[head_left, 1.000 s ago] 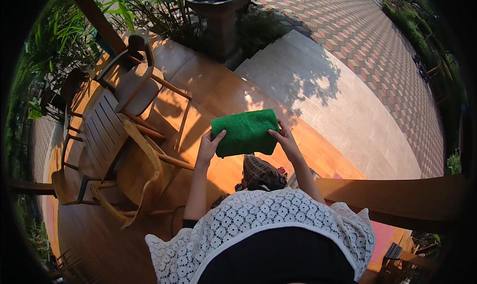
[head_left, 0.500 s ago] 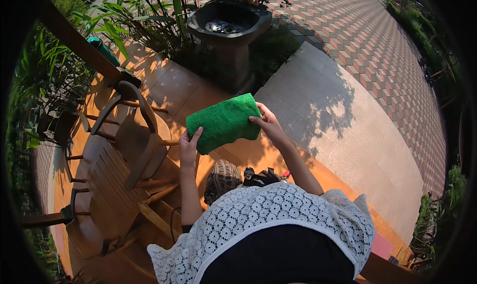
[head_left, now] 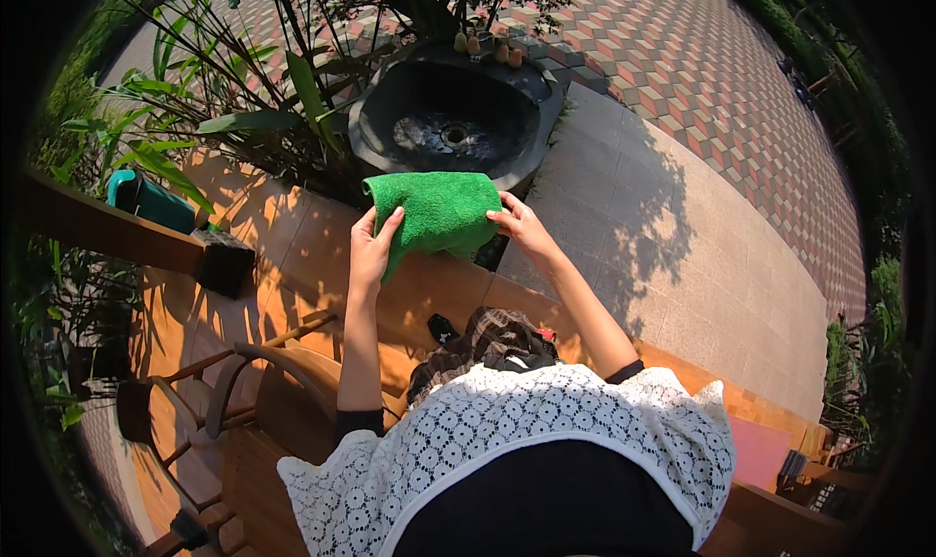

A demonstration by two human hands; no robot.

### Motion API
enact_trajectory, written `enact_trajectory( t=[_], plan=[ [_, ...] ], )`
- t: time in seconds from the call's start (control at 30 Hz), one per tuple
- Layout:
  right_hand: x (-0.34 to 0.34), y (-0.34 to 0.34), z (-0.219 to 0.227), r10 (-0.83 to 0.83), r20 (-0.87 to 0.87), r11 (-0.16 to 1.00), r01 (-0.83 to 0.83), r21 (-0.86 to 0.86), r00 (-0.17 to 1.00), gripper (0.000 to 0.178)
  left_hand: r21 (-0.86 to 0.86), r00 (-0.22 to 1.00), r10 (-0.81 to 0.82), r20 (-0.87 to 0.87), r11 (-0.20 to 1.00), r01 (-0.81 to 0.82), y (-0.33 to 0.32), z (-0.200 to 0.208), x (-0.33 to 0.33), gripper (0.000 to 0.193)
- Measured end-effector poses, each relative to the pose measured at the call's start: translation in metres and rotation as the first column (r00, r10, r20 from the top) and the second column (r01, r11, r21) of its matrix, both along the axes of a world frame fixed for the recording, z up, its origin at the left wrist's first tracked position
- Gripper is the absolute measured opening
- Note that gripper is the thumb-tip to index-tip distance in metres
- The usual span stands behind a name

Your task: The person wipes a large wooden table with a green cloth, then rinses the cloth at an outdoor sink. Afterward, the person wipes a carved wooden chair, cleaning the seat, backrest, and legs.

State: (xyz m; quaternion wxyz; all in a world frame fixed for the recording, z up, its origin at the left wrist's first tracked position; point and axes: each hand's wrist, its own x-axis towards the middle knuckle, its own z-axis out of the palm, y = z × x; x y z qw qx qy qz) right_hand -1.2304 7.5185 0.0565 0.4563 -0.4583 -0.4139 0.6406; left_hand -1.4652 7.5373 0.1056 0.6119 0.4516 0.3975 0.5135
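A green cloth (head_left: 434, 211), fuzzy like a towel and folded over, is stretched between my two hands. My left hand (head_left: 373, 245) pinches its left edge, thumb on the near face. At the right edge, my right hand (head_left: 522, 228) grips it with the thumb in front and the fingers partly hidden behind. Just beyond the cloth stands a dark stone sink (head_left: 366, 133) with a drain in its bowl. The cloth overlaps the sink's near rim in view; whether they touch I cannot tell.
Wooden chairs (head_left: 283, 382) stand at the lower left, near a wooden post (head_left: 127, 226) and a teal bin (head_left: 151, 201). Small figurines (head_left: 487, 50) line the sink's far rim. Leafy plants (head_left: 263, 118) crowd its left side. Pale tiles (head_left: 624, 226) and patterned paving (head_left: 721, 99) extend to the right.
I have moved forward, so the sink is nearer and the chairs have slid back toward the lower left. The cloth stays in both hands, its lower part now hanging more loosely.
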Motion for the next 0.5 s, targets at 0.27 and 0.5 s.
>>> enact_trajectory(
  t=[0.27, 0.5],
  plan=[
    [0.054, 0.235, 0.001, -0.427, 0.708, 0.892, 0.132, 0.432, 0.563, 0.046, 0.047, 0.922, -0.266, -0.281, 0.956, 0.290, 0.194, -0.003, 0.013, 0.023],
    [0.074, 0.371, -0.006, -0.540, 0.833, 0.827, -0.264, 0.497, -0.124, 0.039, -0.119, 0.824, -0.394, -0.407, 0.917, 0.380, 0.286, -0.031, 0.046, 0.023]
  ],
)
